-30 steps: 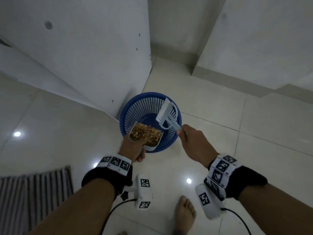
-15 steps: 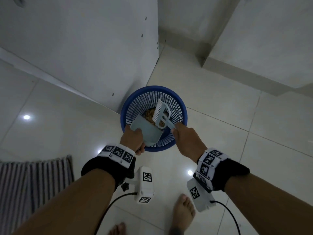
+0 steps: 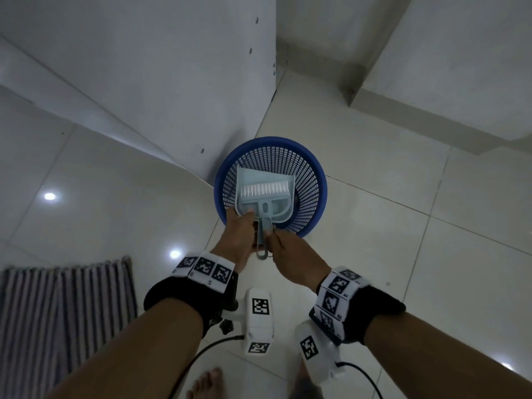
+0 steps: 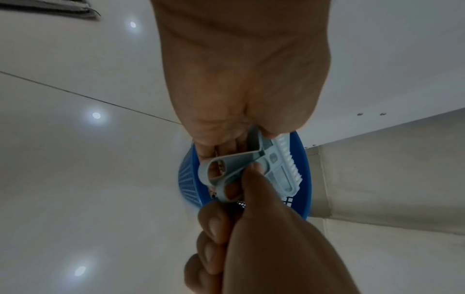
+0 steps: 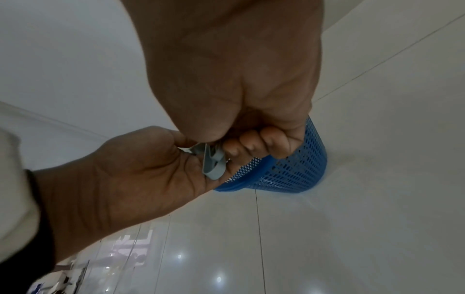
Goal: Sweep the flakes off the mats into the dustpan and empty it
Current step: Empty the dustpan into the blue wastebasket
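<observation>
In the head view a pale blue dustpan (image 3: 260, 180) sits over the mouth of a blue mesh basket (image 3: 312, 180) just right of the frame's centre, and a matching hand brush (image 3: 264, 194) with white bristles lies nested inside the pan. No flakes show in the pan itself. The left hand (image 3: 236, 240) holds the pan from the lower left, its thumb hooked over the pan's near rim and its fingers curled around the handle underneath. The right hand (image 3: 293, 260) comes in from the lower right, its fingers closed on the brush handle, whose looped end pokes out between the two hands. The left wrist view shows that looped end pinched between the fingers (image 4: 234, 191) of the right hand, with the two handles lying together. The basket stands on the pale tiled floor (image 3: 403, 240), close against a white wall corner (image 3: 201, 110). A striped mat (image 3: 66, 312) lies at the lower left of the frame, and a bare foot (image 3: 205, 383) shows at the bottom edge.
</observation>
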